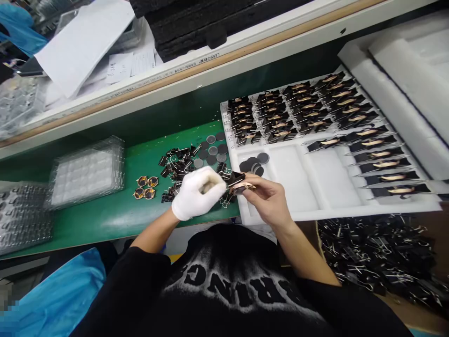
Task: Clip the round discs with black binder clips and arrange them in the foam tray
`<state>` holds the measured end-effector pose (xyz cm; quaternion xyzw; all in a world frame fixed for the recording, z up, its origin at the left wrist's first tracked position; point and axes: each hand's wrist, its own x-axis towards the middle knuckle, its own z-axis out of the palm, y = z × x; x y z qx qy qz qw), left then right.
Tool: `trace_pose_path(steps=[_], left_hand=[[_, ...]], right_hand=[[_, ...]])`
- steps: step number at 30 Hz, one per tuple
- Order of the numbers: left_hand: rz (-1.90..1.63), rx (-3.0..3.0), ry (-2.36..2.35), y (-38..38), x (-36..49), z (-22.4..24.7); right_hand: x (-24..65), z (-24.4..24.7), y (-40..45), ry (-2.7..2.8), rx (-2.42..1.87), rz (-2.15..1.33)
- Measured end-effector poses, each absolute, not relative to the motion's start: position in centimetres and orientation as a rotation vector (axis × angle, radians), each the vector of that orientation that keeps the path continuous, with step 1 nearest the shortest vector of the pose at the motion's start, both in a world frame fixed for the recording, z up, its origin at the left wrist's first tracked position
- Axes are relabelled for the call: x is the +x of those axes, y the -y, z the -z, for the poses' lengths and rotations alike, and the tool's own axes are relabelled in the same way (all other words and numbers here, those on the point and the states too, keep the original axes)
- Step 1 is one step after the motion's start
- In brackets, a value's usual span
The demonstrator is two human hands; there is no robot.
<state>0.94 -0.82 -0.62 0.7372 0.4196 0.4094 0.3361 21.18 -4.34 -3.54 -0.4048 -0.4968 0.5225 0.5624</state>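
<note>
My left hand [198,193], in a white glove, pinches the wire handle of a black binder clip [236,178]. The clip sits at the edge of a round gold-rimmed watch case [242,188]; whether its jaws bite on the case I cannot tell. Bare fingers of my right hand [271,199] hold that case from the right. Beneath and beyond the gloved hand lies a pile of loose black binder clips [178,164]. Dark round discs [212,150] are spread beside the pile. Several gold-rimmed cases [145,187] stand together on the green table to the left.
A white foam tray [303,182] on the right holds rows of clipped gold-rimmed cases [308,106] and some dark discs [252,164]. Clear plastic trays [86,173] are stacked at left. A ledge [168,77] runs behind. More binder clips [375,257] fill a box below right.
</note>
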Motion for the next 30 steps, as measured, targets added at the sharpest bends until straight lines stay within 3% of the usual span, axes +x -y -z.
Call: trace_pose_path(steps=[7, 11, 18, 30], left_hand=[[-0.422, 2.385, -1.014, -1.4, -1.1, -0.8], [-0.438, 2.441, -0.902, -1.4, -0.4, -0.3], [-0.572, 2.253, -0.854, -0.8, 0.1, 0.4], [-0.389, 1.935, -0.908, 0.6, 0.3, 1.4]], right_hand=[[23.4, 2.0, 4.5, 1.418, -0.942, -1.263], [23.7, 1.4, 4.9, 1.37, -0.979, -1.37], [22.8, 1.3, 4.7, 0.724, -1.068, -1.42], [22.6, 3.0, 4.7, 0.867, -1.199, -1.332]])
